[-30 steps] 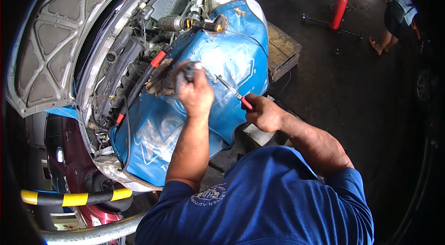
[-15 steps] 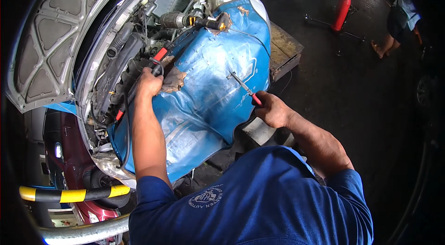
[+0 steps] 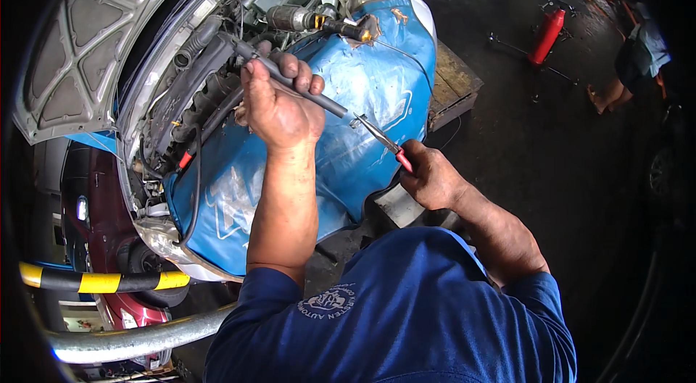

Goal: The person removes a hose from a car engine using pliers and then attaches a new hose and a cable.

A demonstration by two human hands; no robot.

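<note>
My left hand point(image 3: 286, 104) is turned palm up, its fingers closed round a dark rubber hose point(image 3: 330, 105). One end of the hose reaches back over the engine bay; the other points at the pliers. Long-nose pliers point(image 3: 382, 138) with red handles are gripped in my right hand point(image 3: 435, 176). At their jaws is a small metal ring-like piece point(image 3: 355, 123), possibly a hose clamp, close to the hose's end. Whether it touches the hose, I cannot tell. Beneath both hands lies a blue fender cover point(image 3: 326, 187) draped over the car's front.
The raised hood point(image 3: 80, 35) stands at left beside the engine bay point(image 3: 210, 78). A cylindrical tool point(image 3: 297, 19) lies on the far part of the cover. Beyond are a wooden crate point(image 3: 451, 86), a red cylinder point(image 3: 547, 36) and a person point(image 3: 638, 57). A striped bar point(image 3: 101, 281) is lower left.
My left hand has come away from the engine bay, moving right and turning palm up with the hose. The hose end now lies by the pliers' tip. My right hand stays nearly in place.
</note>
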